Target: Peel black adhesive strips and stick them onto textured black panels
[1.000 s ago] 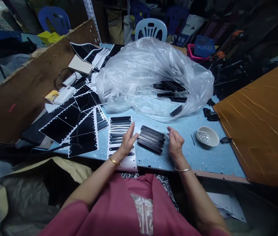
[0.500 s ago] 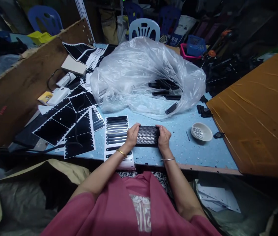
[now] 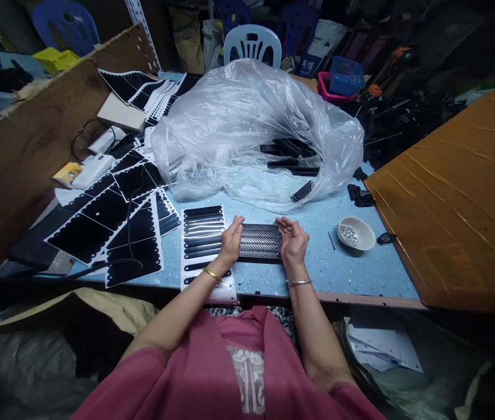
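Note:
A row of black perforated strips (image 3: 260, 241) lies side by side on the blue speckled table (image 3: 313, 274) in front of me. My left hand (image 3: 232, 240) is closed on the left end of the row. At the right end, my right hand (image 3: 293, 240) stands with its palm turned inward and its fingers stretched, apparently touching the strip ends. Just left of my left hand lies a white sheet (image 3: 190, 277) bearing black elongated stickers (image 3: 204, 233). The palms partly hide both ends of the row.
A large clear plastic bag (image 3: 239, 128) with black pieces in it stands behind. To the right are a white bowl (image 3: 363, 234) of small metal parts and a brown taped board (image 3: 457, 204). Black sticker sheets (image 3: 133, 256) and a cable (image 3: 130, 233) spread over the left.
My right hand has loosened, its fingers straightening and its palm turning more into view. My left hand stays at the left end of the strips. The whole view has shifted slightly.

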`<state>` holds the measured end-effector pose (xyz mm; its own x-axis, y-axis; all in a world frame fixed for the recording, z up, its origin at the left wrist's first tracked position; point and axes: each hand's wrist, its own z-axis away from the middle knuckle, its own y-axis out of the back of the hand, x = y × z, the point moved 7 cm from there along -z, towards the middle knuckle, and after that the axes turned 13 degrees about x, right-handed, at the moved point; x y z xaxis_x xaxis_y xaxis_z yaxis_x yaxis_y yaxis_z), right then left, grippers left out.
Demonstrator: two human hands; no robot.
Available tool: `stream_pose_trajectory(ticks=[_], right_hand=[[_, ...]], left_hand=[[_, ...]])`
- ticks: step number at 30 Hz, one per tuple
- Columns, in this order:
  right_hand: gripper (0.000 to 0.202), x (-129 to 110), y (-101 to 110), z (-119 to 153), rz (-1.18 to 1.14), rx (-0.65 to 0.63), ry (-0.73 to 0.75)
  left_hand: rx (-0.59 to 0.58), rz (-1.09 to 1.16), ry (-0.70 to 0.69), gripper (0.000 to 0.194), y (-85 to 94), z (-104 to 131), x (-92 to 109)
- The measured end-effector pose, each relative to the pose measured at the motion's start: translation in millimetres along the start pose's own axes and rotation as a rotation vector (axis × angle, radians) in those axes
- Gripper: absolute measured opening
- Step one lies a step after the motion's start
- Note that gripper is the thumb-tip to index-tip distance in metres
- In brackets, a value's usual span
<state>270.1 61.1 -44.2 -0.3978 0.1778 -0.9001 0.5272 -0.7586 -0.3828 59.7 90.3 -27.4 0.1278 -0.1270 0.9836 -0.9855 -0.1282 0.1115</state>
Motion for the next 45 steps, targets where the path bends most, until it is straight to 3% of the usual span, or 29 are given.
stream_pose_trajectory(ticks=[11, 13, 15, 17, 19, 21, 24, 26, 29, 32, 37, 45], right_hand=[[0.035, -2.5, -1.7, 3.8, 0.019, 0.015, 0.045], [0.036, -9.1, 0.8, -0.5, 0.038, 0.037, 0.035], [0.038, -27.1, 5.5, -0.3, 0.123, 0.044, 0.099], [0.038, -54.0, 8.8, 11.3, 0.280, 0.003, 0.242], [0.033, -78.9, 7.5, 37.7, 0.452, -0.105, 0.407], [0.020, -89.1, -3.4, 79.1, 0.642, -0.345, 0.577], [0.017, -72.5, -23.2, 153.0, 0.654, -0.771, 0.738], [0.023, -46.5, -35.3, 194.2, 0.596, -0.978, 0.807], [0.025, -3.9, -49.4, 227.0, 0.625, -1.072, 0.936], [0.021, 21.1, -51.4, 235.9, 0.701, -1.088, 1.007], [0.020, 21.1, -40.7, 229.8, 0.685, -1.084, 0.868], [0.021, 28.2, -58.8, 223.0, 0.757, -1.148, 0.741]], left_hand=[[0.016, -0.010, 0.000, 0.047, -1.1, -1.7, -1.1], [0.001, 0.015, 0.020, 0.049, -0.9, -3.2, 3.7], [0.001, 0.016, 0.021, 0.049, 11.5, -3.2, 16.5], [0.025, -0.006, 0.004, 0.046, 42.0, 1.3, 35.5], [0.073, -0.042, -0.001, 0.039, 89.0, 13.5, 53.4], [0.180, -0.139, 0.035, 0.029, 145.3, 34.4, 61.4], [0.420, -0.339, 0.136, 0.024, 217.1, 79.4, 51.1], [0.490, -0.332, 0.295, 0.023, 234.5, 109.6, 27.1], [0.418, -0.088, 0.545, 0.025, 214.7, 138.8, -10.7], [0.413, 0.261, 0.705, 0.026, 187.0, 150.1, -24.5], [0.392, 0.483, 0.827, 0.030, 170.2, 157.6, -16.5], [0.298, 0.548, 0.788, 0.025, 154.1, 147.5, -3.1]])
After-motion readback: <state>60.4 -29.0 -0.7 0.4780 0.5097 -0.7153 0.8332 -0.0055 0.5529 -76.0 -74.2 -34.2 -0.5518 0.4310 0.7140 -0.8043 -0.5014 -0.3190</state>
